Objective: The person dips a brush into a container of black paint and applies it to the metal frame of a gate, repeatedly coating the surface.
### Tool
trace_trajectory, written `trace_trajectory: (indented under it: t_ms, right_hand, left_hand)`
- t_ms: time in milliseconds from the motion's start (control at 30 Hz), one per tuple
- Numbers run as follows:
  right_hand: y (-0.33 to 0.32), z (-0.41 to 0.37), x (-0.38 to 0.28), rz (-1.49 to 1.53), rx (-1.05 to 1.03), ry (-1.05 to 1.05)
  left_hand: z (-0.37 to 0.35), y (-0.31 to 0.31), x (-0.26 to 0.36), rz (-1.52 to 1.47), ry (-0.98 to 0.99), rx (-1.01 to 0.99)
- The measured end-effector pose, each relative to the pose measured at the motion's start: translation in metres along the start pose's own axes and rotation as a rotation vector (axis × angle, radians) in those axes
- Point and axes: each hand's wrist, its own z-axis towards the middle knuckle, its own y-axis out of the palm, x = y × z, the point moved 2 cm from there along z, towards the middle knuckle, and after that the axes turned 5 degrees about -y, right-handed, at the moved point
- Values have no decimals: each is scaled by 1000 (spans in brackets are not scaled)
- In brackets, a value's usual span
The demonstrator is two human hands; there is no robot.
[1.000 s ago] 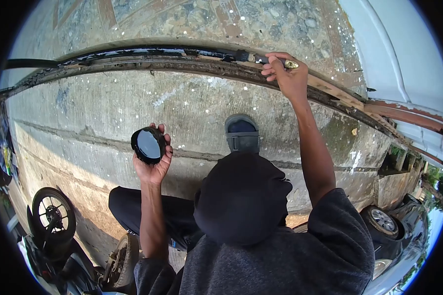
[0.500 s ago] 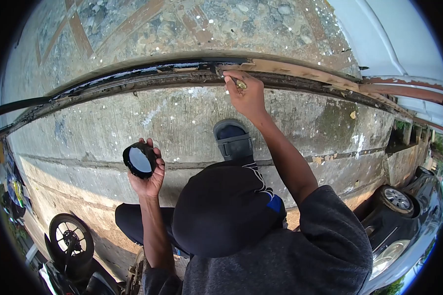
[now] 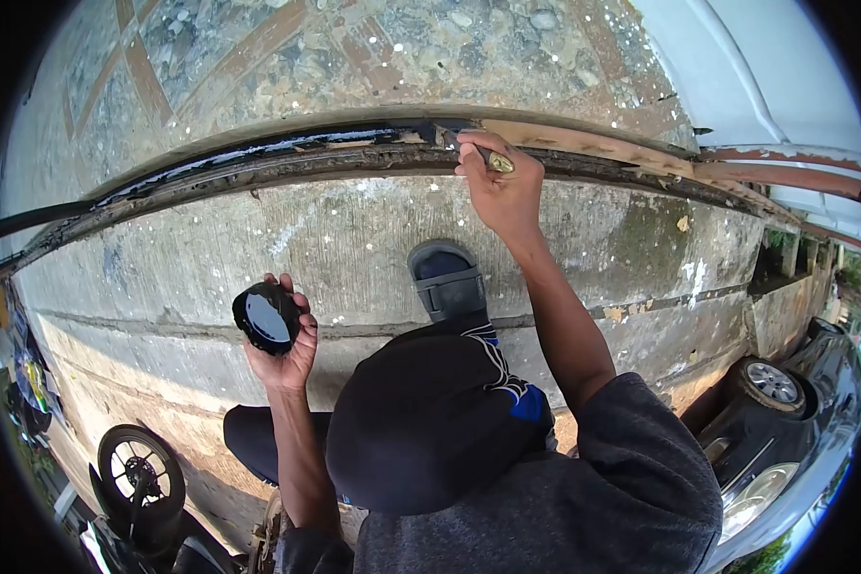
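Observation:
My left hand (image 3: 287,362) is wrapped round a small round black container (image 3: 286,300), which is tilted so its opening faces up. Glossy dark paint (image 3: 269,319) inside it reflects the sky. In my right hand (image 3: 509,196) is a paintbrush (image 3: 499,163), gripped by its handle, with the bristles against a long narrow rail (image 3: 584,141). Left of the brush the rail is coated in wet, shiny black paint (image 3: 325,136); to the right its surface is brown. The bristle tip is partly hard to make out.
A concrete ledge (image 3: 373,220) with white specks runs below the rail, my sandalled foot (image 3: 447,277) on it. Stone-patterned ground (image 3: 430,57) lies beyond. A motorcycle wheel (image 3: 142,469) is at lower left, a dark car (image 3: 775,430) at lower right.
My right hand and the brush have moved right along the rail, and the black paint reaches a little farther right. My left hand with the container has shifted slightly left.

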Motion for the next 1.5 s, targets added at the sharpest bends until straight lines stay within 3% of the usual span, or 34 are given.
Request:
trace_trajectory:
  t_ms: [67, 233, 433, 533, 767, 967, 1067, 1267, 1367, 1500]
  right_hand:
    - [-3, -7, -1, -179, -60, -149]
    - [27, -19, 18, -338, -402, -270]
    - [26, -17, 14, -348, -263, -359]
    - [28, -25, 19, -435, -362, -311]
    - [28, -25, 7, -357, -188, -431]
    - [52, -27, 6, -391, -89, -408]
    - [55, -28, 3, -413, -129, -359]
    - [62, -27, 5, -368, -61, -453]
    - [60, -30, 1, -410, -35, -336]
    - [71, -39, -5, -332, -105, -395]
  left_hand:
    - [-4, -2, 1, 1, 8, 2]
    - [-4, 0, -1, 0, 10, -19]
    - [-10, -3, 2, -11, 31, -20]
    - [-13, -4, 2, -20, 33, -24]
    - [-14, -6, 2, -41, 15, -60]
    - [-14, -9, 2, -37, 10, -69]
    - [-17, -10, 4, -37, 7, -72]
    - [-19, -14, 8, -24, 17, -75]
    - [-23, -15, 12, -27, 29, -80]
    - [-28, -18, 17, -41, 57, -68]
